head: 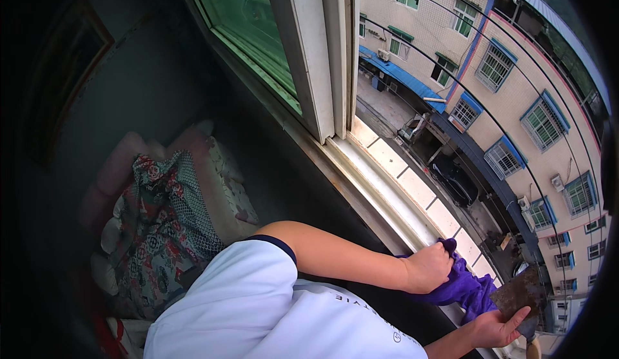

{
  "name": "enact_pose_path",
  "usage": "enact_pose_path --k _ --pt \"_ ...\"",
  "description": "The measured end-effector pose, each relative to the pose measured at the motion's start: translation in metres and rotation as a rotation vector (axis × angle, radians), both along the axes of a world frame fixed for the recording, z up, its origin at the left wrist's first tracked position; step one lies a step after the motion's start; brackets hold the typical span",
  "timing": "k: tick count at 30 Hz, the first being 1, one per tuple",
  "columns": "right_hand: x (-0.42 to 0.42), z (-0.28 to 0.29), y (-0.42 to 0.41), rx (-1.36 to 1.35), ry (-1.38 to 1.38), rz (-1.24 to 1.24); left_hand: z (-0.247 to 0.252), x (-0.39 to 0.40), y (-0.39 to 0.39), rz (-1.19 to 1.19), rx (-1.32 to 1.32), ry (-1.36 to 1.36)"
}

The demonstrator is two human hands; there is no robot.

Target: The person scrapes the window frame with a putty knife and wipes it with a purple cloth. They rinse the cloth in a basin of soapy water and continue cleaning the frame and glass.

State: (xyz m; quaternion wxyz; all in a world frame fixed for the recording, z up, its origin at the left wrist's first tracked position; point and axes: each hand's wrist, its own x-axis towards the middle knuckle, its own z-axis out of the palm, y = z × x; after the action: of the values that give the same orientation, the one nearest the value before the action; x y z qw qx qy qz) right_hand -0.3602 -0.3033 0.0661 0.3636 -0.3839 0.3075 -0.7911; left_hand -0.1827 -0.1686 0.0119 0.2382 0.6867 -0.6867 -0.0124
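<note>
My left hand (430,268) is closed in a fist around a bunched purple cloth (466,284). The cloth lies over the white window track (387,197) and trails towards my right hand. At the lower right, my right hand (500,329) holds a scraper (520,293) by its broad, rust-stained metal blade, with the thumb against the blade. Its wooden handle (533,348) points down, partly cut off by the picture's dark rim. One blade corner meets the cloth's end or overlaps it in view; I cannot tell which.
A sliding window sash (309,59) with green-tinted glass stands at the track's far end. Outside runs a tiled ledge (418,187), with cables, a street, and a building (483,64) beyond. Indoors, a patterned cloth (169,209) covers a seat in the dim room.
</note>
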Motion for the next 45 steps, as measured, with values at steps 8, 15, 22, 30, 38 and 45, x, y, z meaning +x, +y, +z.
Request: enact_pose_path --k 8,15,22,30,38,45 --pt "-0.006 0.088 0.061 -0.427 0.396 -0.283 -0.01 -0.1 -0.088 -0.351 0.096 0.407" --pt "-0.055 0.107 0.082 -0.518 0.744 -0.766 -0.001 -0.19 -0.149 -0.326 0.327 0.379" --pt "-0.085 0.103 0.092 -0.512 0.753 -0.829 -0.012 -0.203 -0.169 -0.473 0.177 0.637" --pt "-0.069 0.113 0.096 -0.455 -0.033 -0.216 -0.01 -0.176 -0.206 -0.249 0.153 1.4" --pt "-0.08 0.1 0.072 -0.518 0.254 -0.538 0.142 -0.008 -0.069 -0.444 -0.082 2.084" --pt "0.037 0.136 0.125 -0.453 -0.353 0.199 0.223 0.11 0.075 -0.534 -0.602 1.934"
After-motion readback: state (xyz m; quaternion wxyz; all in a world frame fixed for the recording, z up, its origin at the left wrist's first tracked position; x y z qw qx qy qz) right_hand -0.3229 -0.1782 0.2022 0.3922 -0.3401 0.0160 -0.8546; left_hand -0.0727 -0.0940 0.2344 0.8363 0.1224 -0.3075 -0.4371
